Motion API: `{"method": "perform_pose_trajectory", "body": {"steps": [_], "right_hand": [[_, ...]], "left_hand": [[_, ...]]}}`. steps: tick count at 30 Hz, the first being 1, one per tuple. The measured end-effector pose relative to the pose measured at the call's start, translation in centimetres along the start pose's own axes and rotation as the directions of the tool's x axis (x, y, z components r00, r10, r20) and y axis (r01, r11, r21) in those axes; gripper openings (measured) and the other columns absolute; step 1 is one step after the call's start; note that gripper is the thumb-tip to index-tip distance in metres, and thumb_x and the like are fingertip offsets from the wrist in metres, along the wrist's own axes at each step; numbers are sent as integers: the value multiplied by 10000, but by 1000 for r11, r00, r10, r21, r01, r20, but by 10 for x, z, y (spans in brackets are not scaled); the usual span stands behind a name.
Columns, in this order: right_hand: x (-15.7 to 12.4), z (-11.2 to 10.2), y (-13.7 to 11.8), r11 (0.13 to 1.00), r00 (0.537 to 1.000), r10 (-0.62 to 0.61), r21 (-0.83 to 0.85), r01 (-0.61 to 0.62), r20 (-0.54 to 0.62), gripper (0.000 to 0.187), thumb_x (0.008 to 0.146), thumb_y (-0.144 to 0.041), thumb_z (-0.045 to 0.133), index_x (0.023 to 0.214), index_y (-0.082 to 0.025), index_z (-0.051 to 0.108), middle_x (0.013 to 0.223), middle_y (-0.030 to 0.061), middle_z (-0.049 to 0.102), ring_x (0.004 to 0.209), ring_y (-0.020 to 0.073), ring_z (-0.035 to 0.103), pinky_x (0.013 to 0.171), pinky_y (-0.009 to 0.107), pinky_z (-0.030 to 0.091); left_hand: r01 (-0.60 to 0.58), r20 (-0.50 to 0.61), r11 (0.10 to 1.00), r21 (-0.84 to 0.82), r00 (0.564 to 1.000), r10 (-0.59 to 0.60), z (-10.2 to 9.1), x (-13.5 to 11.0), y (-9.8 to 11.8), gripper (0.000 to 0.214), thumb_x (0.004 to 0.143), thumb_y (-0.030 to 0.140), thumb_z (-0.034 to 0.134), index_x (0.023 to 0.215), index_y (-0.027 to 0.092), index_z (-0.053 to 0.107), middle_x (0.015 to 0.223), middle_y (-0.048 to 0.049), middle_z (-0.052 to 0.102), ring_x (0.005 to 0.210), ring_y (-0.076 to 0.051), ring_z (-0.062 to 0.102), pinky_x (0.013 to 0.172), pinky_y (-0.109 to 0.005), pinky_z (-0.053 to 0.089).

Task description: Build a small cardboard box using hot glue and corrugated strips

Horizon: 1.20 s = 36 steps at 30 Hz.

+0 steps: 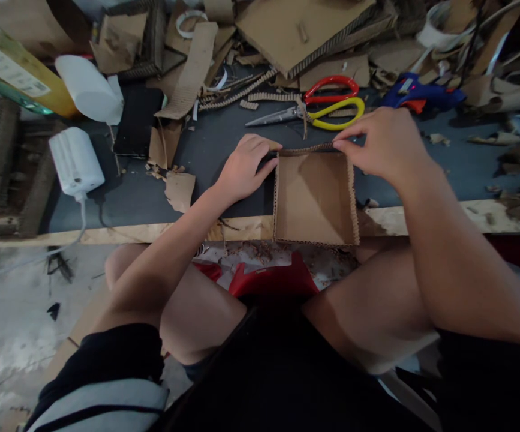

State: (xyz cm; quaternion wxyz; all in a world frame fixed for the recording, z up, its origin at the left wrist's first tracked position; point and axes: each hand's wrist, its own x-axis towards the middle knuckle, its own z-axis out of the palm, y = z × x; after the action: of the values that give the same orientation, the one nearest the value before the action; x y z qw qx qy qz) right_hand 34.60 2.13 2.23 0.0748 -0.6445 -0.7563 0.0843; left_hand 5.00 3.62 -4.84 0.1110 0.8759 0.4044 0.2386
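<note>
A shallow square cardboard tray (316, 195) with corrugated edges lies over the table's front edge, its near side jutting out above my lap. Along its far side runs a thin corrugated cardboard strip (307, 149). My right hand (383, 144) pinches the strip's right end between thumb and fingertips, at the far right corner. At the far left corner, my left hand (248, 167) has its thumb and index finger closed about the strip's other end and the tray's edge. Just beyond the tray lie scissors (302, 112) with one red and one yellow handle.
A blue glue gun (421, 93) rests behind my right hand. Cardboard sheets (302, 30) and scraps crowd the back. To the left are a black phone (139, 123), a white adapter with a cable (76, 161), a white bottle (86, 87) and a bottle of yellowish liquid (21, 69).
</note>
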Motion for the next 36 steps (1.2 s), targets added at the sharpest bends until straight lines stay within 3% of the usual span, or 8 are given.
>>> {"method": "perform_pose_trajectory", "body": {"steps": [5,15,26,36], "right_hand": [[-2,-4,-3,999,1000,21,-41,-21,-7,311,1038,-332,668,1212,-221,901,1135,155,838,1105,372,753,948,468,535],[-1,-19,11,999,998,-28,-24,30,62,253,983,-266,739,1175,-262,903,973,85,840,869,257,728,871,389,521],[0,-20,7,992,994,-26,-116,38,108,288,1022,-215,686,1235,-247,878,1044,124,835,939,297,727,834,413,467],[0,-20,14,998,992,-53,-28,57,113,218,992,-223,769,1174,-249,887,812,46,787,706,194,664,803,349,506]], "left_hand": [[3,-5,1000,15,1000,-3,4,-1,-2,346,1147,444,479,1314,282,735,1398,-106,785,1362,-337,684,1252,-585,529],[-5,2,1000,-4,1000,5,4,0,-1,327,1138,404,496,1315,264,733,1402,-124,777,1370,-350,677,1257,-581,521],[-26,1,1000,15,1000,26,3,1,1,320,1133,370,478,1294,250,726,1391,-121,781,1351,-339,683,1231,-537,537],[-45,41,998,45,998,43,-3,2,5,308,1159,320,469,1314,196,704,1402,-131,770,1385,-300,667,1224,-461,539]]}}
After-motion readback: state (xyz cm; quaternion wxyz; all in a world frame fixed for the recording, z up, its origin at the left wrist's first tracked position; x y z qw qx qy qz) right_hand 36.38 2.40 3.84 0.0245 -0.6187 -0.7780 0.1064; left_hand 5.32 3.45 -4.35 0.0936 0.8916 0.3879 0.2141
